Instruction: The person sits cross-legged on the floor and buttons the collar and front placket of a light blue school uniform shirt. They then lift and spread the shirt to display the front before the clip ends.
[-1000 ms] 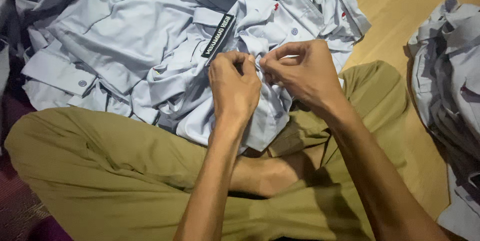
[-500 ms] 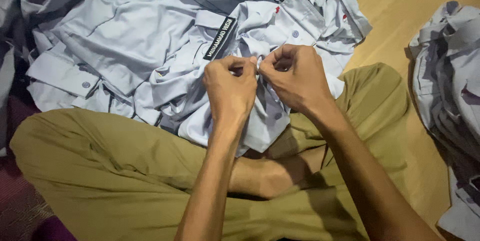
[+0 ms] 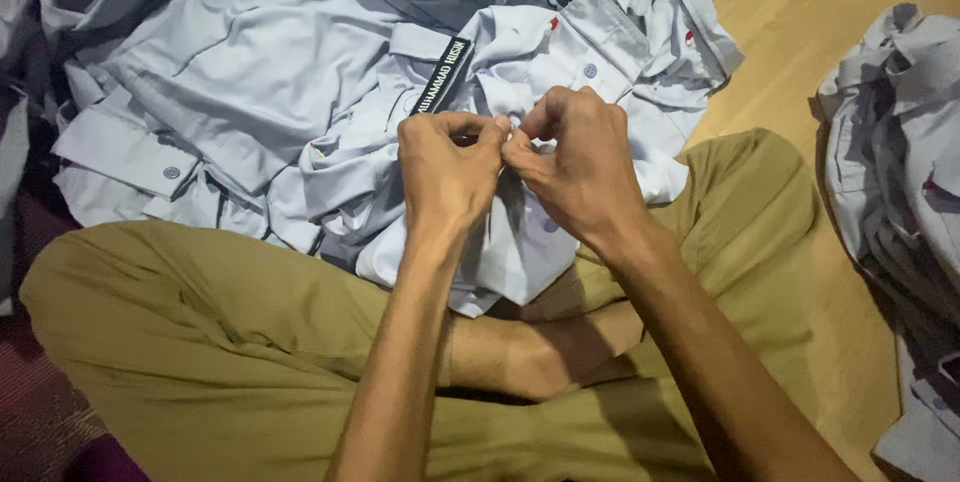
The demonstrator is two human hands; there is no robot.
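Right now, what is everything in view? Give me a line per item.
shirt in hand: one, pale grey-blue, across the lap, pinched by both hands.
name patch: one, black strip, on a shirt just above the hands.
shirt heap: count unclear, pale grey-blue, on the floor ahead and to the left.
second shirt pile: count unclear, same colour, at the right edge.
floor: tan wood, upper right.
trousers: olive, legs crossed.
left hand: fingertips closed on the fabric.
right hand: fingertips closed on the fabric, meeting the left.
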